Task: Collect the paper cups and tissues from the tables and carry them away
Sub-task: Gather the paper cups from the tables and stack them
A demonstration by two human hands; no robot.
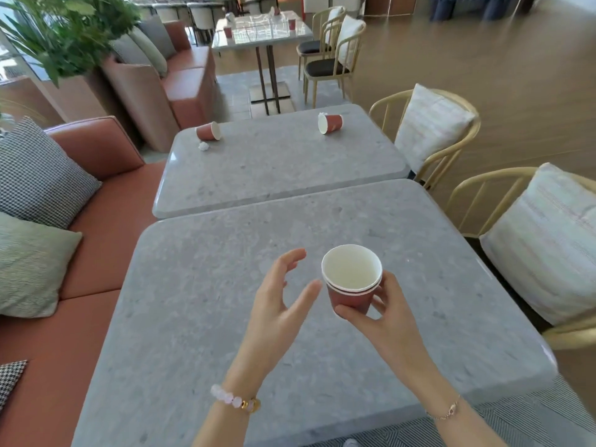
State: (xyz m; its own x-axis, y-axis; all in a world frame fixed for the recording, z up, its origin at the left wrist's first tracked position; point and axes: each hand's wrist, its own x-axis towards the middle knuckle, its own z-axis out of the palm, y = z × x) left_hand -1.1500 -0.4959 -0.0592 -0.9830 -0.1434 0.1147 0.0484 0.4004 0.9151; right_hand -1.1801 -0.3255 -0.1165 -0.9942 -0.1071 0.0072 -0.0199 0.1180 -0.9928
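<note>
My right hand (379,314) grips a stack of two nested red paper cups (352,280) above the near grey table (225,317); their white inside looks empty. Just left of the cups, my left hand (280,298) hovers with fingers spread and holds nothing. On the second table (274,169), a red cup (208,131) lies on its side at the far left with a crumpled tissue (203,146) beside it. Another red cup (330,123) lies tipped at the far right, a bit of tissue behind it. More cups (227,31) stand on a distant table.
An orange sofa (106,221) with cushions lines the left side. Cream chairs with pillows (429,133) stand along the right of both tables. A potted plant (64,30) stands at the back left. Wooden floor opens to the right.
</note>
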